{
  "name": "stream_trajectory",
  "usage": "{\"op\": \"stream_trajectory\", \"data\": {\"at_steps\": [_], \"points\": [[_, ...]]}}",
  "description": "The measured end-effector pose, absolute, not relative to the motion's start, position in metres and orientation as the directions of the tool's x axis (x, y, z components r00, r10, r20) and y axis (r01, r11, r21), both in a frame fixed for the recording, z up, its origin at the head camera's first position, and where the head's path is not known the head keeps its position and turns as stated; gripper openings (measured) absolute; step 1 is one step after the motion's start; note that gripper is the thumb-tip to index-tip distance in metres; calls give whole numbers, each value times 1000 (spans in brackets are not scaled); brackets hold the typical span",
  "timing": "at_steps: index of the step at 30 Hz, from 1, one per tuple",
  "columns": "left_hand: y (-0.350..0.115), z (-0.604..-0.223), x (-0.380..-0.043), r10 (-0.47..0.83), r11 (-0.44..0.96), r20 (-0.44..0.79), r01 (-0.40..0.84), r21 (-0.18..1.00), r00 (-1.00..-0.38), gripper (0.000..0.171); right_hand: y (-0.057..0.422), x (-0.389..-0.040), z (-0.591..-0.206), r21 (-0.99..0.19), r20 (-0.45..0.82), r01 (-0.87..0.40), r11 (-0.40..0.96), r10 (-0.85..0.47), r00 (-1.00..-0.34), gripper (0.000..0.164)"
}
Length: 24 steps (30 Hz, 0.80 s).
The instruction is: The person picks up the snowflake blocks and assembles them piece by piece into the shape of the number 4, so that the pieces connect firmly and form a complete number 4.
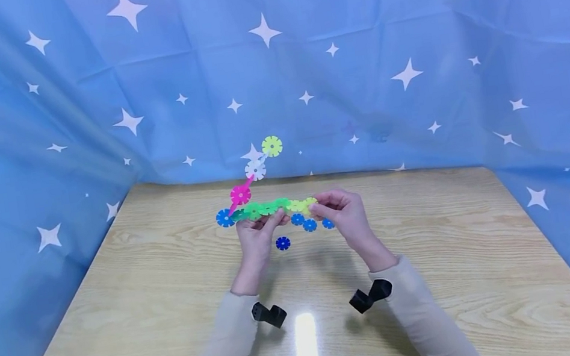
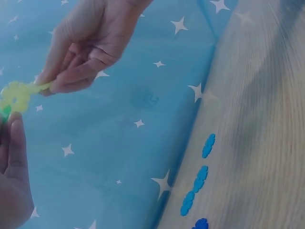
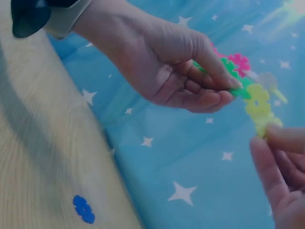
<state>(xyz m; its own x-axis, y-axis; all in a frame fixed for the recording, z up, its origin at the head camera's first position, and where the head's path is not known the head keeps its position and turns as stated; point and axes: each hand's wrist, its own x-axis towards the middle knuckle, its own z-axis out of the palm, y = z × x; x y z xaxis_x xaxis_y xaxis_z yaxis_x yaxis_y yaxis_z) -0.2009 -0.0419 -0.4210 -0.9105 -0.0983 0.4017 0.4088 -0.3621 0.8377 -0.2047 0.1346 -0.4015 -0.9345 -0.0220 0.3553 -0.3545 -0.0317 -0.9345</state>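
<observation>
The left hand (image 1: 258, 244) pinches the green stretch of a chain of slotted discs (image 1: 254, 211) while the right hand (image 1: 347, 216) pinches its yellow end, holding it above the wooden table (image 1: 134, 309). On the tabletop lies a dark blue disc (image 1: 282, 243), then three lighter blue discs (image 1: 310, 225); behind hangs a star-patterned curtain (image 1: 326, 2).

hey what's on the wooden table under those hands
Three lighter blue discs and one darker blue disc lie on the wooden table; the right hand partly covers one lighter disc in the head view. Tabletop behind that hand, the left hand and the sleeves is hidden.
</observation>
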Motion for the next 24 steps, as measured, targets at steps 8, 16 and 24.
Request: {"op": "stream_trajectory", "data": {"at_steps": [8, 16, 24], "points": [[-44, -420, -198, -79, -339, 364, 368, 866, -928, 14, 132, -193, -377, -901, 399, -402, 164, -52, -916, 8], [-42, -423, -194, -69, -317, 393, 394, 863, -917, 18, 132, -181, -365, -869, 425, -447, 212, -145, -894, 5], [-42, -422, -196, -60, -287, 419, 418, 862, -906, 16, 132, -182, -371, -868, 447, -464, 178, -126, -885, 5]]}}
